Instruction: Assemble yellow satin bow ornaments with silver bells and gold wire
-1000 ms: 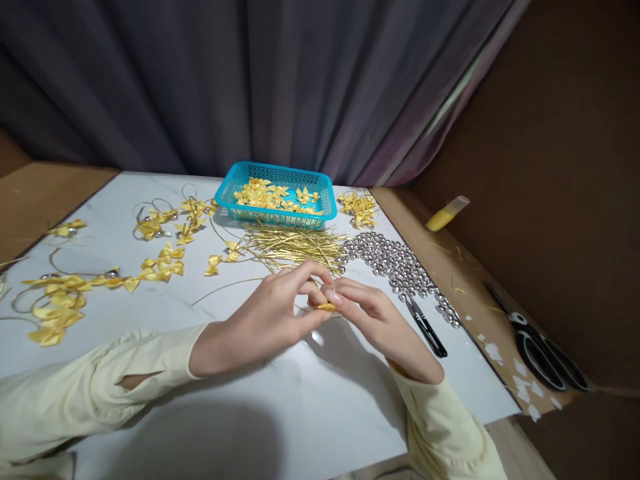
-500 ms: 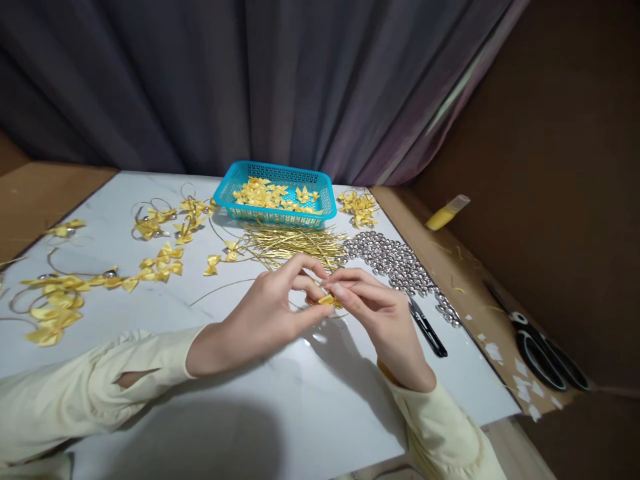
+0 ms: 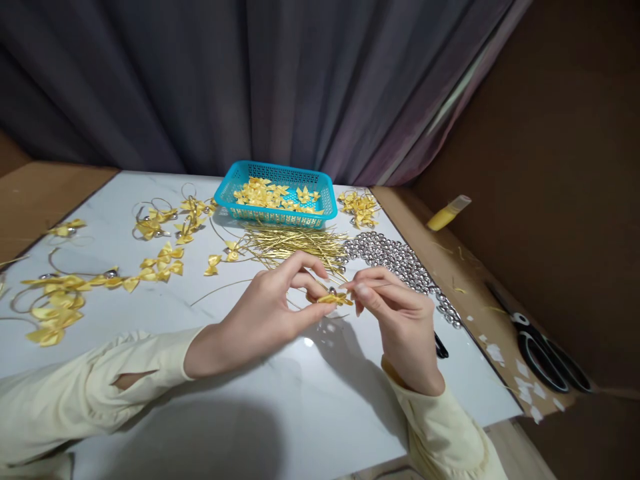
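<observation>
- L hand (image 3: 270, 310) & R hand (image 3: 400, 313) meet above the white table (image 3: 300, 400), nearer the person than the teal basket (image 3: 276, 195).
- L hand: thumb + forefinger pinched on a small yellow bow (image 3: 334, 299); other fingers curled loosely.
- R hand: fingertips pinched at the bow's right end, grasping it too; looks like a thin gold wire runs w/ it, too fine to be sure.
- Bow sits btwn the two hands, lifted off the table, in front of the basket & well apart from it.
- Tiny silver bit at the bow's top edge; can't tell what it is.
- Basket holds more yellow bows.
- Gold wire pile (image 3: 295, 243) lies just in front of the basket, btwn it & the hands.
- Silver beads (image 3: 395, 260) spread right of the wires, front-right of the basket.
- Black snips (image 3: 440, 347) mostly hidden behind the R hand, near the beads.
- Finished bows on wire loops (image 3: 160, 223) scattered left of the basket.
- Big black scissors (image 3: 545, 350) & yellow tube (image 3: 447, 213) on the brown board, far right of the basket.
- Dark curtain (image 3: 250, 80) behind the basket.
</observation>
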Available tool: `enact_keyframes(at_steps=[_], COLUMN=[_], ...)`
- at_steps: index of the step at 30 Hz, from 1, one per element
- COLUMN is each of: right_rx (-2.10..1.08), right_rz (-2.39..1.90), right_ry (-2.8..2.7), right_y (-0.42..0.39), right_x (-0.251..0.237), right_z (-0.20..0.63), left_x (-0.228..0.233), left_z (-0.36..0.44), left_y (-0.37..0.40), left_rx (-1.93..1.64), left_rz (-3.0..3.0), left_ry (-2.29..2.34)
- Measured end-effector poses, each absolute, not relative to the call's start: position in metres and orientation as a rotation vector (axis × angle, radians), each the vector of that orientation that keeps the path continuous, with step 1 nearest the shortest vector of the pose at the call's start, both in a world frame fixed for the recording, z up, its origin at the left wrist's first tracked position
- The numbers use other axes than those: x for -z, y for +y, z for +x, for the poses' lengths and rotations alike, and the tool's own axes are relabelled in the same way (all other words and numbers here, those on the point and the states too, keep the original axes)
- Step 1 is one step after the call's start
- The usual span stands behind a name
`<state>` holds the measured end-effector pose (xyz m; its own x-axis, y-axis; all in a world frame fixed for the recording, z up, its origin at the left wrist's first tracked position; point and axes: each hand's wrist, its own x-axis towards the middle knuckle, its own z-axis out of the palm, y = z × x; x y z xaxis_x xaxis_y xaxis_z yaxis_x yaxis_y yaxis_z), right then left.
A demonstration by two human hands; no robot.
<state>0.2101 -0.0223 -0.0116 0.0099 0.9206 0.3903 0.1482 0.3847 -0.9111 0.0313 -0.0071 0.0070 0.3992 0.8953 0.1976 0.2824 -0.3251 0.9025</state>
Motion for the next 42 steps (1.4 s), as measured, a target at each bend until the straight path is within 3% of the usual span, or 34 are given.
enact_keyframes(at_steps=[17,42], right_rx=[-0.831,-0.601], right_rz=[-0.864,-0.807], right_ry=[-1.097,-0.899], right_y=[-0.013,0.001], right_x=[0.006,0.003], right_z=[0.226,0.262], left_x=[-0.011,-0.011], left_z=[0.032,0.029], left_y=[-0.008,-0.012], left_rx=[-0.814,-0.69], left_rz=[1.751,1.625], left_ry=[0.965,0.911])
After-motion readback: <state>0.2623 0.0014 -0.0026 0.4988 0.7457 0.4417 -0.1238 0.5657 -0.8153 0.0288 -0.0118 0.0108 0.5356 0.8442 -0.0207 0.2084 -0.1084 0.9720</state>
